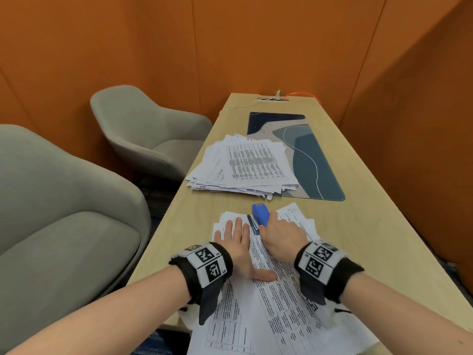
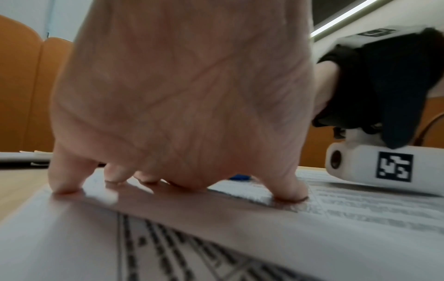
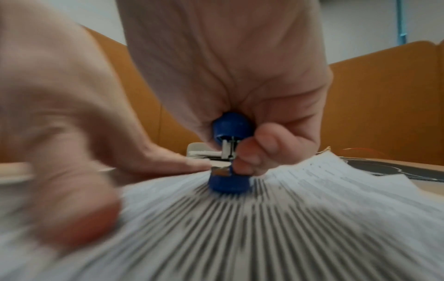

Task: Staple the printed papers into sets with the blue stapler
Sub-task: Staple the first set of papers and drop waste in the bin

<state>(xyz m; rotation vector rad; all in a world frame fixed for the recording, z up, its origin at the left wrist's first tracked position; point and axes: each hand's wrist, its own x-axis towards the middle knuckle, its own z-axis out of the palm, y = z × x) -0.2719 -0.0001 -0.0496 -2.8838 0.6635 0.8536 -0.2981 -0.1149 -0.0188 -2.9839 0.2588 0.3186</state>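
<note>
Left hand (image 1: 236, 237), 9 o'clock: fingers laid flat, printed white paper sheets (image 1: 279, 293) pinned against slipping | small blue plastic stapler (image 1: 259, 217), 12 o'clock, set at the sheets' far corner | right hand (image 1: 281, 235), 3 o'clock: stapler clamped, likely readied for pressing.

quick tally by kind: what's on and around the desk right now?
Paper piles: 2, near pile and far pile
Stapler: 1
Desk mat: 1
Chairs: 2, near chair and far chair
Hands: 2, left hand flat on the near pile, right hand gripping the stapler
Total: 8
</note>
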